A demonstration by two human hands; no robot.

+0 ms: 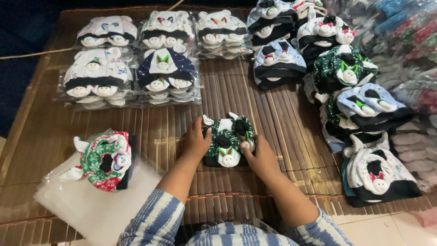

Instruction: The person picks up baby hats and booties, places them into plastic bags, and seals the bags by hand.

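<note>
**Asker:** As the head camera looks down, what lies furthest left?

**Describer:** At about eight o'clock a red, green and white baby set (107, 159) rests on a stack of clear plastic bags (91, 205), all on a brown bamboo mat (41, 132). At ten to eleven o'clock, bagged sets (132, 59) with small animal faces lie in two rows.

**Asker:** And the hands?

**Describer:** Near the centre, slightly toward six o'clock, the left hand (196, 139) presses its fingers against the left side of a folded green, black and white set (228, 141) with little white bunny faces. The right hand (260, 155) cups the bundle's right side, thumb on its edge. Both hands are partly curled, gripping the same bundle between them; it sits on the mat. Blue-and-white striped sleeves (152, 221) show at six o'clock.

**Asker:** What is on the right?

**Describer:** From one to four o'clock, unbagged sets (359, 105) are piled loosely: pale blue, dark green, white and black. At two o'clock, more clear-wrapped packs (409, 41) crowd the edge, too blurred to make out.
</note>
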